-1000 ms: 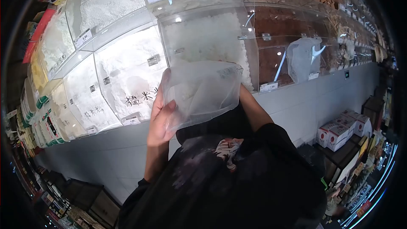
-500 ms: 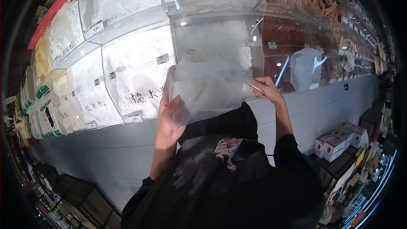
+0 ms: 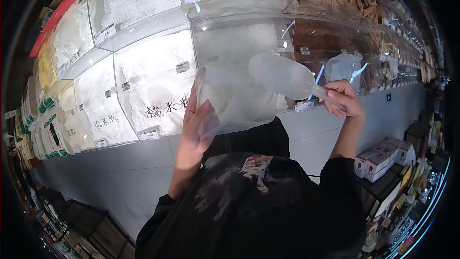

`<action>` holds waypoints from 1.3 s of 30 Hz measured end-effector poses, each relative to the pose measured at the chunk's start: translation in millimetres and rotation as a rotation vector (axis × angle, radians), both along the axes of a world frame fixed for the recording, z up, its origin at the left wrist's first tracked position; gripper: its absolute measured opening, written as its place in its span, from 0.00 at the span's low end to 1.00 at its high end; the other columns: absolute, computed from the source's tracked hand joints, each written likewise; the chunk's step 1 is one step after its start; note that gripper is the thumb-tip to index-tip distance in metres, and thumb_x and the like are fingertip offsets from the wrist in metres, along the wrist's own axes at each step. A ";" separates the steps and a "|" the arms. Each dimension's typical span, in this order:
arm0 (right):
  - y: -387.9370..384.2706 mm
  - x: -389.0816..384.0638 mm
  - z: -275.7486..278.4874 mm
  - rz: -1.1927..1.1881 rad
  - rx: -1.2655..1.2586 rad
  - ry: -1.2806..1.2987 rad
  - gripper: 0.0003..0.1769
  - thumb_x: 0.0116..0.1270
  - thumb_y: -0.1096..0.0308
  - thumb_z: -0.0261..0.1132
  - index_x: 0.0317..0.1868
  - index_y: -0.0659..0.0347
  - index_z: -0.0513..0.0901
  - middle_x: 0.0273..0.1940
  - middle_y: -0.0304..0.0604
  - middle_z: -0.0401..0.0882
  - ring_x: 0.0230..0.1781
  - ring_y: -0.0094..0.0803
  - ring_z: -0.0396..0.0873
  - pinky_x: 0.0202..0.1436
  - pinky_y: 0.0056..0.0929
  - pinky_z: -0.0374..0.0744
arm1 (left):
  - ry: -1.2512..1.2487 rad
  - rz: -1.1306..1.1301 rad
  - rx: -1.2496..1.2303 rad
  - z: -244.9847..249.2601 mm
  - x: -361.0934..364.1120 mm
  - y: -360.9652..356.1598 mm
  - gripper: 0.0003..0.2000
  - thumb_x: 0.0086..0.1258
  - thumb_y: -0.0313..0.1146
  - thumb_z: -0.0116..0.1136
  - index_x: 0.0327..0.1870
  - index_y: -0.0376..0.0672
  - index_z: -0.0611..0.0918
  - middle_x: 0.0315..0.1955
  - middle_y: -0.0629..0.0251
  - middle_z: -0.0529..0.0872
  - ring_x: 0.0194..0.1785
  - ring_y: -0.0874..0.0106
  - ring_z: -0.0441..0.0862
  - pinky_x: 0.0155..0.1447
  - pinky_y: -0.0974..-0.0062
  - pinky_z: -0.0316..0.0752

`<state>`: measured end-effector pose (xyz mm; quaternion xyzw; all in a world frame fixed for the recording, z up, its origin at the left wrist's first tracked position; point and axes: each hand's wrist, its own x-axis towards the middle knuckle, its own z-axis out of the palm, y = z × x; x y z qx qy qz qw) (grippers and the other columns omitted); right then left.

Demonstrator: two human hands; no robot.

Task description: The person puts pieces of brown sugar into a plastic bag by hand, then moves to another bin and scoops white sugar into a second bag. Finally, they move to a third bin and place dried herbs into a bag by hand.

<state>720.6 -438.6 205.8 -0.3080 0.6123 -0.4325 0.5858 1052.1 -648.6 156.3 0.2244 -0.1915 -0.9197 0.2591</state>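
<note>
Shop aisle, pale tiled floor (image 3: 120,182), clear-walled bulk bins along the far side. Bins of white powder (image 3: 153,76) left, handwritten characters on the near ones; price label (image 3: 105,34) on the upper left reads 6.80. Pale contents in the middle bin (image 3: 235,36), reddish-brown in the bin to its right (image 3: 330,33). White-and-red boxes (image 3: 378,163) on a dark stand, near right.

Left hand (image 3: 194,127): clamped on left edge of translucent plastic bag (image 3: 235,110), thumb on near face, other fingers mostly hidden. Bag is in front of the middle bin, above the black shirt (image 3: 239,201).

Right hand (image 3: 345,98): fingers closed round handle of clear scoop (image 3: 282,74). Scoop bowl points left, overlaps bag's upper right in view. Can't tell if it's inside or touching.
</note>
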 end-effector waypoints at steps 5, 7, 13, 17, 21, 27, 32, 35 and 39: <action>-33.5 42.1 34.2 0.158 0.111 0.099 0.16 0.74 0.61 0.60 0.35 0.69 0.82 0.17 0.39 0.76 0.08 0.20 0.69 0.11 0.20 0.62 | 0.018 -0.025 -0.023 1.4 -7.2 -3.8 0.37 0.69 0.22 0.52 0.79 0.43 0.52 0.74 0.58 0.62 0.74 0.63 0.64 0.75 0.63 0.60; -65.5 85.4 44.4 0.317 0.158 0.538 0.15 0.72 0.63 0.61 0.32 0.68 0.80 0.17 0.45 0.77 0.13 0.31 0.76 0.18 0.29 0.72 | 0.011 -0.030 -0.027 1.5 -8.7 -2.3 0.37 0.69 0.22 0.52 0.79 0.42 0.52 0.74 0.58 0.61 0.74 0.64 0.64 0.75 0.64 0.60; -87.6 153.1 -10.0 0.397 0.015 1.229 0.14 0.69 0.64 0.64 0.31 0.69 0.80 0.22 0.55 0.80 0.25 0.53 0.81 0.30 0.41 0.75 | -0.030 -0.019 -0.032 2.0 -5.1 3.0 0.37 0.69 0.20 0.51 0.79 0.39 0.52 0.75 0.58 0.60 0.74 0.66 0.62 0.75 0.67 0.58; -74.7 125.4 29.5 0.291 0.137 1.096 0.15 0.68 0.65 0.64 0.33 0.72 0.79 0.20 0.53 0.78 0.21 0.49 0.79 0.28 0.37 0.75 | -0.054 -0.006 -0.036 0.1 2.7 1.4 0.37 0.69 0.19 0.51 0.79 0.37 0.52 0.76 0.58 0.59 0.75 0.68 0.62 0.75 0.70 0.56; -23.7 72.6 55.2 0.035 0.132 0.651 0.15 0.70 0.61 0.64 0.34 0.67 0.83 0.19 0.43 0.78 0.14 0.29 0.73 0.19 0.28 0.69 | -0.118 -0.089 -0.082 3.3 12.5 4.6 0.36 0.68 0.18 0.50 0.78 0.36 0.52 0.76 0.59 0.58 0.75 0.70 0.61 0.75 0.72 0.55; 25.2 17.1 2.6 -0.182 0.364 0.307 0.22 0.75 0.57 0.59 0.33 0.69 0.81 0.17 0.38 0.74 0.09 0.16 0.65 0.10 0.18 0.56 | -0.308 -0.568 -0.250 0.6 31.0 15.6 0.35 0.68 0.14 0.47 0.78 0.33 0.53 0.77 0.60 0.58 0.71 0.77 0.63 0.71 0.79 0.56; -32.3 68.1 -165.2 -0.164 0.597 0.474 0.24 0.72 0.55 0.61 0.33 0.75 0.83 0.20 0.44 0.78 0.16 0.27 0.72 0.20 0.31 0.69 | -0.216 -0.546 -0.332 -8.3 26.6 24.4 0.34 0.69 0.15 0.48 0.77 0.32 0.54 0.77 0.61 0.59 0.62 0.83 0.72 0.60 0.85 0.66; -68.9 89.4 -250.6 -0.239 0.421 0.625 0.27 0.70 0.52 0.61 0.25 0.71 0.80 0.17 0.45 0.77 0.19 0.31 0.77 0.28 0.35 0.74 | -0.331 -0.576 -0.169 -1.2 25.9 22.9 0.35 0.69 0.16 0.49 0.77 0.32 0.53 0.76 0.59 0.60 0.72 0.79 0.62 0.69 0.81 0.57; -121.9 103.6 -283.7 -0.464 0.306 0.323 0.26 0.71 0.50 0.60 0.28 0.69 0.81 0.18 0.42 0.77 0.19 0.28 0.76 0.27 0.32 0.73 | -0.285 -0.409 -0.175 6.5 18.9 24.7 0.35 0.69 0.18 0.49 0.78 0.32 0.52 0.75 0.58 0.62 0.75 0.76 0.60 0.73 0.78 0.55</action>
